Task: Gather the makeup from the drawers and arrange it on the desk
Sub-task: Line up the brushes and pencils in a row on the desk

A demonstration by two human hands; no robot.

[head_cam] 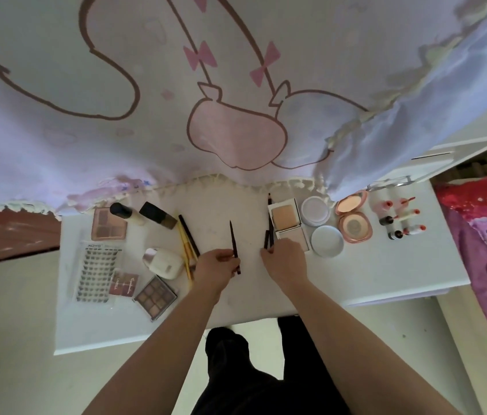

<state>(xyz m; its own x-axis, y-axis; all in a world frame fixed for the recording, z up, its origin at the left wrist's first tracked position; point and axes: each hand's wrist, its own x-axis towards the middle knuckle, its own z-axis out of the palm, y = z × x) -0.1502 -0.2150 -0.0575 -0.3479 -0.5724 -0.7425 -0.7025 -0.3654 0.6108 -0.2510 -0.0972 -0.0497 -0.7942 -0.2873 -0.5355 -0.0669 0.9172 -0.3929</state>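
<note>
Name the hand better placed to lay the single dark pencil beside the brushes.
Left. The left hand holds that pencil, and the brushes lie just beside it. The right hand pinches other pencils by the square compact.

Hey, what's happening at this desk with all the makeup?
A person is arranging makeup on a white desk. Their left hand pinches one dark pencil, while their right hand pinches the ends of a few more pencils beside a square powder compact. Palettes, a lash tray, bottles and brushes lie to the left; round compacts and lipsticks to the right.
</note>
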